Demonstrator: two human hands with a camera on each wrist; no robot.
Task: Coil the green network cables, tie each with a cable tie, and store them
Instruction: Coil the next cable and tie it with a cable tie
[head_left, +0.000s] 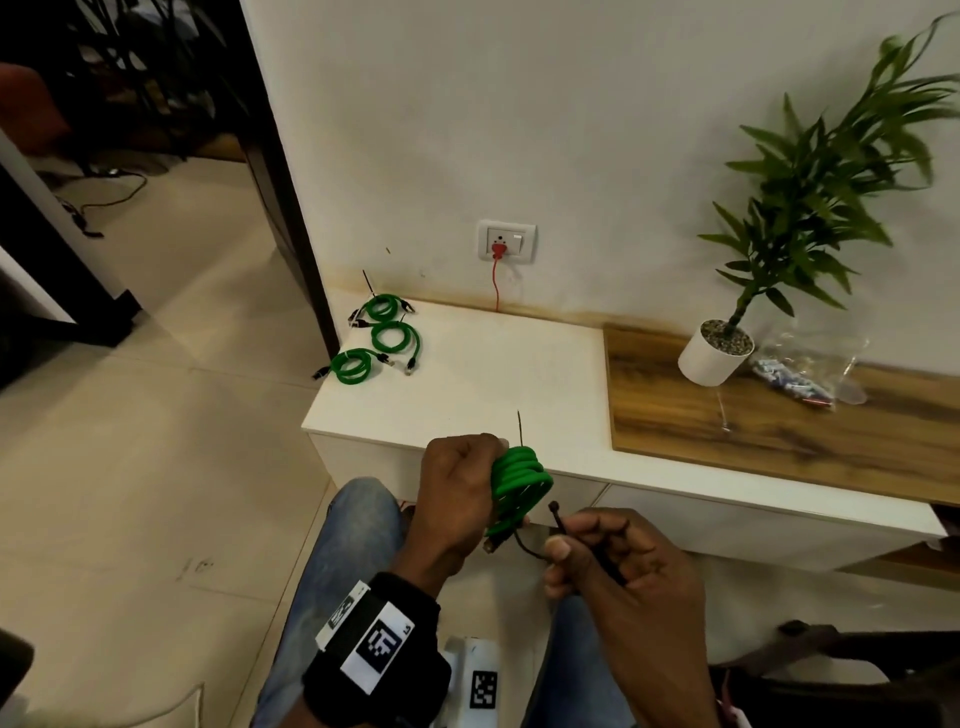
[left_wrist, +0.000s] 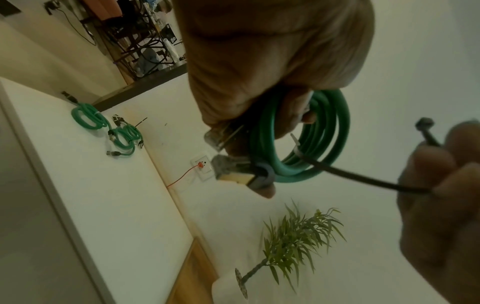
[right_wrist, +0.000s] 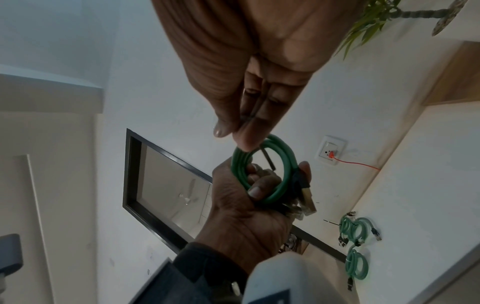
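My left hand (head_left: 462, 493) grips a coiled green network cable (head_left: 519, 480) in front of the white cabinet's front edge, its connectors (left_wrist: 233, 170) poking out under the fingers. My right hand (head_left: 597, 558) pinches a black cable tie (head_left: 558, 522) whose strap runs through the coil (left_wrist: 311, 144) and sticks up above it. In the right wrist view the thumb and fingers (right_wrist: 244, 131) pinch the tie just above the coil (right_wrist: 265, 170). Three tied green coils (head_left: 382, 338) lie at the cabinet's far left corner.
The white cabinet top (head_left: 493, 374) adjoins a wooden surface (head_left: 779, 421) carrying a potted plant (head_left: 717, 353) and a clear plastic bag (head_left: 810, 369). A red plug (head_left: 498, 252) sits in the wall socket. My knees in jeans (head_left: 353, 545) are below the hands.
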